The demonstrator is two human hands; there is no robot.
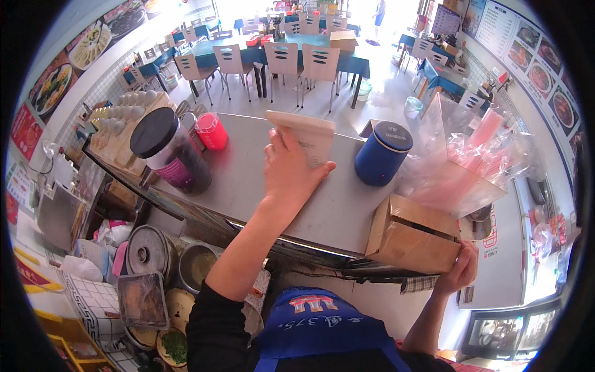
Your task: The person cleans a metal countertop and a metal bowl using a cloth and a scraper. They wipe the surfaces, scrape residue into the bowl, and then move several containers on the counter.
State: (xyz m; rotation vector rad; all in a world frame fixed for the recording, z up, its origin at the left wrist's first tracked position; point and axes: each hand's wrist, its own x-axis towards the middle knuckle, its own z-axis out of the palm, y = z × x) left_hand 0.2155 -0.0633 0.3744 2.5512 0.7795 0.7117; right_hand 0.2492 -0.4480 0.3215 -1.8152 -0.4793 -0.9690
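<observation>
My left hand (pixel 290 172) reaches across the grey counter (pixel 232 181) and grasps a white payment stand (pixel 320 139) that bears printed writing. Its fingers lie against the near face of the stand, the thumb spread to the right. At the counter's right front corner, my right hand (pixel 458 269) holds the right end of a brown cardboard box (pixel 413 237), whose top shows a dark slit; some of the fingertips are hidden. Between the stand and the box stands a dark blue canister (pixel 383 153) with a lid.
A black-lidded jar (pixel 172 153), a red plastic cup (pixel 212 131) and egg trays (pixel 123 139) occupy the counter's left. Pink-wrapped straws fill a clear bin (pixel 479 181) at right. Lidded pots (pixel 146 251) stand below left. Dining tables (pixel 297 51) and chairs lie beyond.
</observation>
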